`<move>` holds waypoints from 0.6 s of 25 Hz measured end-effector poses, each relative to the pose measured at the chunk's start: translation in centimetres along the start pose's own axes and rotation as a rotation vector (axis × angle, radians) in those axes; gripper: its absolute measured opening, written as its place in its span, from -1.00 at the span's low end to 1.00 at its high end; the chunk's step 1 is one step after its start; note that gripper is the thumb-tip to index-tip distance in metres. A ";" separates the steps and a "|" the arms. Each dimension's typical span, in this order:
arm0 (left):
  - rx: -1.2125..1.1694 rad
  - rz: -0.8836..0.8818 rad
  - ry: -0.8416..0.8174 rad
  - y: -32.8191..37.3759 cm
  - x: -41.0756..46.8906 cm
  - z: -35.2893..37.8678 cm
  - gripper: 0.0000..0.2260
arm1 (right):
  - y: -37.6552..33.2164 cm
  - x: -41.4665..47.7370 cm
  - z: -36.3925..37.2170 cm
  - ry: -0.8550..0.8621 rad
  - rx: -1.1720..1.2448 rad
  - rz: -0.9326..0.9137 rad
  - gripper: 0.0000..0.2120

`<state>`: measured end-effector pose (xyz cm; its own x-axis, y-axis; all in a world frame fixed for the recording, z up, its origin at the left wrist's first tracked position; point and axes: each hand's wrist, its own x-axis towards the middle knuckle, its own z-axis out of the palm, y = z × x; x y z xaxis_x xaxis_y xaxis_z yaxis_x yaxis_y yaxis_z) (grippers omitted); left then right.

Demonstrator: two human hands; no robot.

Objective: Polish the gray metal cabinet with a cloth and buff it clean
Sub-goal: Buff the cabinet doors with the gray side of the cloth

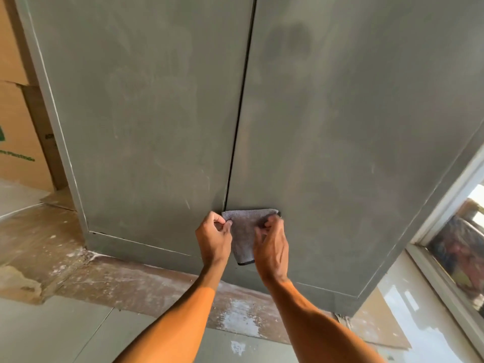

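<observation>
Here the left hand point(213, 238) and right hand point(271, 247) pinch the cloth point(244, 231) before the cabinet point(157, 113); the box point(19, 137) print seems illegible.

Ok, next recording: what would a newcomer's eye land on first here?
The left hand and right hand, at bottom centre, each hold an upper corner of a small gray microfibre cloth spread in front of the foot of the door seam. Behind it the tall gray metal cabinet fills the frame, its doors hazy with streaks, with a dark smudge high on the right door. Brown cardboard boxes stand at the left edge.
</observation>
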<state>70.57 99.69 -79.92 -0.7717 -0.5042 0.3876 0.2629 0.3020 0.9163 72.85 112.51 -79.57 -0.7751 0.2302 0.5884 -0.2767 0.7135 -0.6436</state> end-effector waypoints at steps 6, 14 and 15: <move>0.135 0.309 0.056 -5.8 -0.3 0.8 -0.83 | 4.6 -0.6 5.4 0.074 -0.565 -0.523 -0.45; 0.490 0.493 0.004 -12.3 -1.6 0.6 -0.73 | 8.5 -0.8 8.9 0.025 -0.677 -0.753 -0.32; 0.482 0.460 0.004 -13.1 -2.0 0.1 -0.70 | 9.6 -1.8 9.4 -0.033 -0.695 -0.829 -0.32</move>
<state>68.57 96.83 -92.72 -0.6401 -0.2402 0.7298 0.2756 0.8149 0.5099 66.21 112.74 -91.42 -0.5121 -0.5074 0.6930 -0.3474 0.8603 0.3732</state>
